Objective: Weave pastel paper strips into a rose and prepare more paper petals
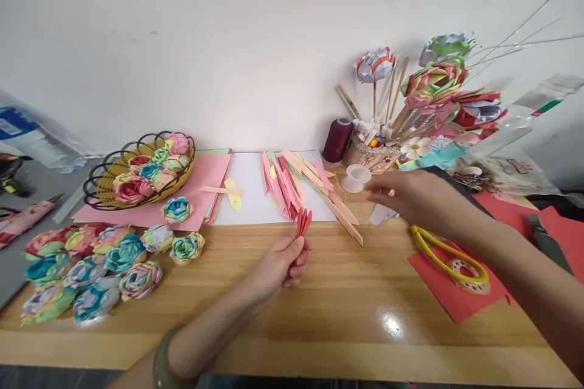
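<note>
My left hand (283,261) is closed around the base of a small bundle of red folded paper strips (303,222), their pointed ends fanned upward. Over the right side of the table, my right hand (401,191) has its fingers drawn together beside a white plastic spool (356,178). What sits between those fingertips, if anything, is too small to make out. Behind my left hand lie pink folded paper strips (281,185), with peach strips (344,219) to their right.
At left, a black-rimmed basket (98,185) holds paper flowers; several more paper flowers (95,273) lie before it. Behind the spool stand a maroon thread cone (337,140) and a holder (371,155) with sticks. Yellow-handled scissors (429,246) and a tape roll (468,273) rest on red paper (449,304).
</note>
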A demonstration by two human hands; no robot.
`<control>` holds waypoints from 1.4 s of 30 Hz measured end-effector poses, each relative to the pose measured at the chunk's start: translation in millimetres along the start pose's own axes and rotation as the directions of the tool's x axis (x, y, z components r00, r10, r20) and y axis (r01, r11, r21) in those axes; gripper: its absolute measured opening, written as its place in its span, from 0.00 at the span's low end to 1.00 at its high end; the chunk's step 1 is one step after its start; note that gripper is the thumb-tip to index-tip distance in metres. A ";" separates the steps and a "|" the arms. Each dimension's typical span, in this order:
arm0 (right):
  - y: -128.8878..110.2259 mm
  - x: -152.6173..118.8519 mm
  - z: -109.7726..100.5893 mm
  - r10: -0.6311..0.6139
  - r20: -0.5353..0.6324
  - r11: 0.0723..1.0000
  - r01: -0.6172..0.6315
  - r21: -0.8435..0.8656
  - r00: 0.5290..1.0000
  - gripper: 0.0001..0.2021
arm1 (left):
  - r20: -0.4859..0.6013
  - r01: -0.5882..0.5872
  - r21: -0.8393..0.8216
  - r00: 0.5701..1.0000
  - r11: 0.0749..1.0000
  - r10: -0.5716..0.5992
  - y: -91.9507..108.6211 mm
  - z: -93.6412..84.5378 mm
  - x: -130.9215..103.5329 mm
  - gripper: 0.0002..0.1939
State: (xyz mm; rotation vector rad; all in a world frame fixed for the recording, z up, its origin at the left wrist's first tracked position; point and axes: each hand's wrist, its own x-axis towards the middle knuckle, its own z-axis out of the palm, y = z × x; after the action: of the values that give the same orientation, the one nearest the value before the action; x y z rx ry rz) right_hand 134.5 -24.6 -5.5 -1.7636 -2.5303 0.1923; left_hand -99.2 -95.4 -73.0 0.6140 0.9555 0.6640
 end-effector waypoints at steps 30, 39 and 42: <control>16.0 19.5 32.8 0.039 -0.121 0.997 -0.046 -0.055 0.992 0.15 | -0.050 0.077 0.020 0.996 0.997 -0.076 3.1 -2.2 0.9 0.27; 18.1 -6.4 10.6 0.112 0.068 0.988 -0.104 -0.110 0.991 0.12 | -0.018 0.088 0.018 0.996 0.996 -0.087 0.0 -2.8 1.6 0.27; 18.2 -1.4 8.0 0.165 -0.049 0.983 -0.168 -0.079 0.985 0.16 | -0.028 0.082 0.018 0.996 0.996 -0.082 0.9 -2.7 1.2 0.27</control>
State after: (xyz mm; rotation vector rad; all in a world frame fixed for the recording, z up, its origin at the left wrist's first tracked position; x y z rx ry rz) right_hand 151.0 -20.3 -15.8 -1.9893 -2.3951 0.0559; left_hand -101.3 -93.4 -74.2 0.5807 1.0084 0.5919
